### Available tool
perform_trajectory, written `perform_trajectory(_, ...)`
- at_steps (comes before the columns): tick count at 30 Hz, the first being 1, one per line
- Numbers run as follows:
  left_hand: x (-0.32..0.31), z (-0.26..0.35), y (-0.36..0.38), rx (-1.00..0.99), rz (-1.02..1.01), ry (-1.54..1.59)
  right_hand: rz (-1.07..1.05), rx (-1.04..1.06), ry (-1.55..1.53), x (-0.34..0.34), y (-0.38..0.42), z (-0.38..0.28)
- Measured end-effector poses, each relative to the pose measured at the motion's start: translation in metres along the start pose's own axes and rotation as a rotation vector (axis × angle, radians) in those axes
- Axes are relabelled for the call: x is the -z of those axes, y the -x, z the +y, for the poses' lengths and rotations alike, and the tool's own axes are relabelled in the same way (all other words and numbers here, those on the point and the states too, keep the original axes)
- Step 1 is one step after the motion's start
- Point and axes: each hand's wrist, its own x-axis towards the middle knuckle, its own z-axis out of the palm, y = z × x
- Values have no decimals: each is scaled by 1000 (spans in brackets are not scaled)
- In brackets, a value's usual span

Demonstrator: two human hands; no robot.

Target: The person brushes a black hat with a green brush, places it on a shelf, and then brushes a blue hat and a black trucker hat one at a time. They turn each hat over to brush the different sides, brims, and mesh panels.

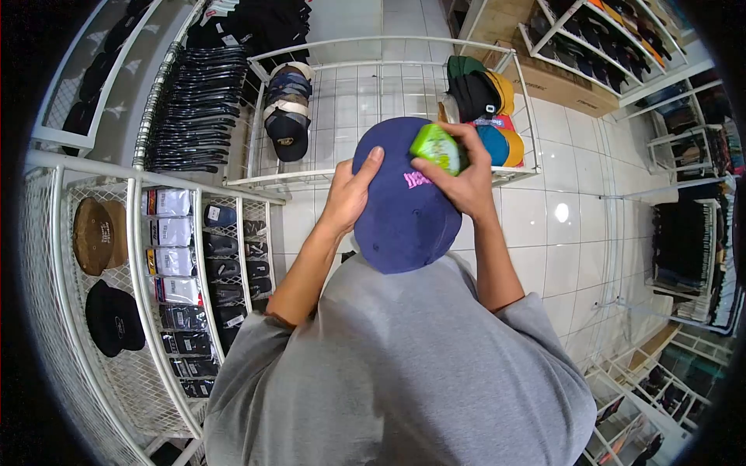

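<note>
A navy blue cap (402, 221) with pink lettering is held up in front of my chest. My left hand (349, 194) is closed on its left edge, thumb lying on top of the fabric and the other fingers hidden beneath. In my right hand (472, 175) is a small bright green block-shaped object (437, 150) with pale markings, gripped between thumb and fingers. It overlaps the cap's upper right side, close to the pink lettering. I cannot tell what kind of thing the green object is.
Ahead stands a white wire rack (381, 62) holding stacked caps (287, 109) at left and more colourful caps (486, 93) at right. Packaged goods (171, 248) hang at my left, beside a brown hat (97, 233) and a black bucket hat (113, 318). Clothes (684, 248) hang at far right.
</note>
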Motion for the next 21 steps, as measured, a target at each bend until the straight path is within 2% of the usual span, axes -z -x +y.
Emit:
perform_trajectory(2,4,-8,-6,26,-46,-10,-135,90,178,6,-12,-11)
perform_trajectory(4,4,-10,-8,-5,-68,-70,37,-149,-43,-2,-16,19)
perform_trajectory(5,4,-11,-8,-32,-83,-124,139,-161,11,-6,-18,36)
perform_trajectory(6,2,-11,-5,-32,-79,-120,134,-162,12,-7,-15,31)
perform_trajectory(8,1,-8,-4,-70,-43,-84,117,-57,37,-10,-12,11)
perform_trajectory(9,4,-8,-5,-68,-38,-84,2,101,125,-9,-11,1)
perform_trajectory(10,9,-9,-7,-58,-40,-111,-117,162,130,-7,-12,-10)
perform_trajectory(12,10,-10,-4,-39,-45,-139,-77,26,21,-6,-14,14)
perform_trajectory(13,6,-9,-1,-66,-54,-99,-16,-160,-190,-8,-17,29)
perform_trajectory(14,4,-7,-3,-106,-63,-57,66,-163,-207,-9,-19,41)
perform_trajectory(17,10,-8,-1,-152,-16,-16,113,-150,-226,-10,-10,35)
perform_trajectory(19,14,-4,1,-148,43,22,-27,-121,-249,-6,2,27)
perform_trajectory(21,20,2,3,-158,97,69,-37,-164,-252,0,4,36)
